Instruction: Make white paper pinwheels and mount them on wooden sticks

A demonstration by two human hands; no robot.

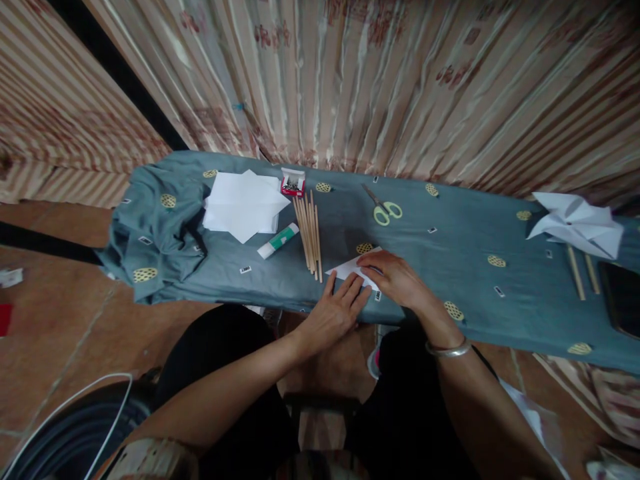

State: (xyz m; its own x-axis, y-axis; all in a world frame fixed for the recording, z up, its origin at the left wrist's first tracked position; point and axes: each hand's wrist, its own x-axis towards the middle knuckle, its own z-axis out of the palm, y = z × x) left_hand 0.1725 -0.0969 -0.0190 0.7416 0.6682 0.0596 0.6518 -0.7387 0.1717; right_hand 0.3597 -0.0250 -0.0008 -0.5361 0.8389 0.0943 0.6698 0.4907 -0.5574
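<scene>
A white sheet of paper folded into a triangle (346,268) lies flat near the front edge of the cloth. My left hand (343,307) rests on its lower edge with the fingers stretched out and apart. At the paper's right side, my right hand (393,277) has its fingers pressed together on the corner; a bracelet circles that wrist. Just left of the paper lies a bundle of thin wooden sticks (310,233). A green-and-white glue stick (279,241) is beside them. Beyond my hands sit scissors (384,208) with pale green handles.
A stack of white paper (217,207) lies at the left, next to a small red box (293,182) of metal pins. White paper pinwheels (575,223) on sticks and a dark phone-like object (620,300) are at the right. A striped curtain (350,87) hangs behind the blue-grey cloth (430,260).
</scene>
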